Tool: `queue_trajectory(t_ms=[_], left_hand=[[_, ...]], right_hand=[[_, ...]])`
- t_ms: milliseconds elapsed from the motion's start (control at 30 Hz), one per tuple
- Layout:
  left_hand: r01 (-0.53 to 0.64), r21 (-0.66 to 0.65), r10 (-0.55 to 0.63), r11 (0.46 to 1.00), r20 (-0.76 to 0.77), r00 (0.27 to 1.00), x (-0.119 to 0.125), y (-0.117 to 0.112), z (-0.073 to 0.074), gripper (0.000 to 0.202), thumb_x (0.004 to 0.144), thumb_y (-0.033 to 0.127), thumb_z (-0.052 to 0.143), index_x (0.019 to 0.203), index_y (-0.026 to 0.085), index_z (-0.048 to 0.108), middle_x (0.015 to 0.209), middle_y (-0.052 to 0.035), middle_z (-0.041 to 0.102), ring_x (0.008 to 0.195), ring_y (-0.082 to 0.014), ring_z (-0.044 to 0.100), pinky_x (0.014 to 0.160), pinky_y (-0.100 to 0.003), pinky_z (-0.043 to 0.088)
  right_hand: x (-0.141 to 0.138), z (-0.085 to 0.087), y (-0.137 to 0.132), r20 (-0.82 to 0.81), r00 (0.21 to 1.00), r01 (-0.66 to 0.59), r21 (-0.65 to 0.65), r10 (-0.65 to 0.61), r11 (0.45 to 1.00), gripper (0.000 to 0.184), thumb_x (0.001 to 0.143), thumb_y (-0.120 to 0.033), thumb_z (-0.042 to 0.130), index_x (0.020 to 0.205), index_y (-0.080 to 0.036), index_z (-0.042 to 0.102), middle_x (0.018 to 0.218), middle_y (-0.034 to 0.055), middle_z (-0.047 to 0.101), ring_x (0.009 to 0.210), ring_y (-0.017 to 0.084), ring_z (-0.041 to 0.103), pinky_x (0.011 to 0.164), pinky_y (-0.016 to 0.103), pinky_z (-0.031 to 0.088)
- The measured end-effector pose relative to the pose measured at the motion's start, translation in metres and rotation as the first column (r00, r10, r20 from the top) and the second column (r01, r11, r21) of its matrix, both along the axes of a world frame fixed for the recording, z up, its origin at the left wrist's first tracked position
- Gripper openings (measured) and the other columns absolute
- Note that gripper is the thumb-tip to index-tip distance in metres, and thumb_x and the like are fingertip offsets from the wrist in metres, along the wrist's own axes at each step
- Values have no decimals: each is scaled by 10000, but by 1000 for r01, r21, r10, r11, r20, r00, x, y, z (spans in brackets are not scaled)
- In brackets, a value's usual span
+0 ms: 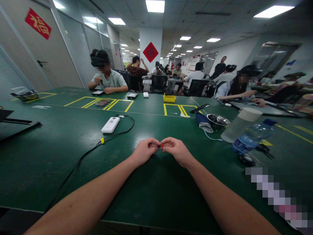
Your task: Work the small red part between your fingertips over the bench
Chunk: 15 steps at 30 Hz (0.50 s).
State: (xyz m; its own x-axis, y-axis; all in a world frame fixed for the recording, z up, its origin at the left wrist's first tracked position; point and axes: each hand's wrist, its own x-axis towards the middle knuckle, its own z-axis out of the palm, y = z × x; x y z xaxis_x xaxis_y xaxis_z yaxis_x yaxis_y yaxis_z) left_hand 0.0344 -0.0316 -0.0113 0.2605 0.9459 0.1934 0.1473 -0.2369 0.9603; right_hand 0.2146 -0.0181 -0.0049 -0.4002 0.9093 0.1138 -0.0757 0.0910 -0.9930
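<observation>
My left hand (144, 151) and my right hand (178, 151) meet over the green table, fingertips nearly touching. The left thumb and fingers pinch a small dark piece (158, 146). Between the right thumb and fingers is a small orange-red piece (162, 146). Both pieces are mostly covered by fingertips and too small to name; I cannot tell if they are joined. Farther left of my hands lies a white power bank (111, 125) with a black cable (91, 148) running toward the near edge.
On the right stand a frosted bottle (241, 125) and a tilted blue-labelled water bottle (253, 137), near a black mouse (246, 160). A metal bowl (218, 120) and a yellow bin (169, 98) are farther back. People sit across the green table (146, 202).
</observation>
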Motion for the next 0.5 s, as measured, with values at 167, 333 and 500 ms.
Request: queue_trajectory(t_ms=[167, 333, 500], left_hand=[[8, -9, -7, 1000, 20, 1000, 1, 0, 0, 240, 718, 94, 526, 936, 132, 619, 803, -44, 667, 675, -124, 594, 628, -226, 443], [3, -78, -2, 997, 9, 1000, 2, -1, 0, 249, 690, 87, 548, 923, 141, 617, 715, -17, 653, 650, -124, 593, 595, -211, 428], [-9, -167, 2, 986, -40, 999, 2, -3, -2, 224, 659, 93, 575, 873, 144, 614, 668, -2, 631, 595, -119, 575, 552, -205, 408]], right_hand=[[0, 0, 0, -14, 1000, -2, 1, 2, 1000, 253, 655, -169, 658, 906, -150, 631, 840, 49, 675, 781, 156, 627, 741, 302, 473], [0, -1, 1, 40, 999, 12, 18, -13, 1000, 218, 671, -173, 638, 888, -149, 650, 829, 48, 680, 788, 164, 634, 752, 308, 479], [0, -10, 5, 181, 982, 51, -7, -49, 999, 149, 680, -187, 615, 801, -138, 686, 748, 48, 681, 748, 173, 643, 745, 322, 501]])
